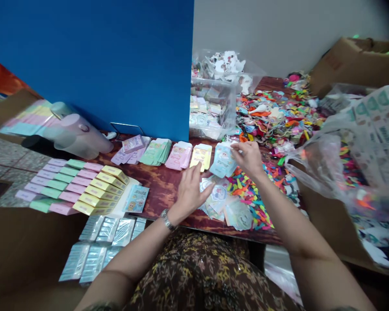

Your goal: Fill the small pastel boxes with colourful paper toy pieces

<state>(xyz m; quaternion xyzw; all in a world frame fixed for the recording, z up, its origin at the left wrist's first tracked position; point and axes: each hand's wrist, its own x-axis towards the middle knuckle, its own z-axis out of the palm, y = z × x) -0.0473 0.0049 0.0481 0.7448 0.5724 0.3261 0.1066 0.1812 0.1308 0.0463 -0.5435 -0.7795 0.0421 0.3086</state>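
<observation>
My right hand [248, 156] is at the upper right corner of a pile of flat light-blue packets [223, 160], its thumb and fingertips pinched on the edge there. My left hand [192, 188] hovers with fingers apart just in front of the yellow packets [201, 155], holding nothing. Pink packets [179, 155], green packets [156, 152] and purple packets [132, 149] continue the row to the left. Below the blue pile lie round-patterned sticker sheets [218, 193], near my left thumb.
Filled small boxes in purple, green, pink and yellow [99, 190] stand in rows at the left, beside a blue box [136, 198]. Colourful small pieces [256, 194] cover the right side. Behind are a clear bin [210, 108] and a blue panel [116, 65].
</observation>
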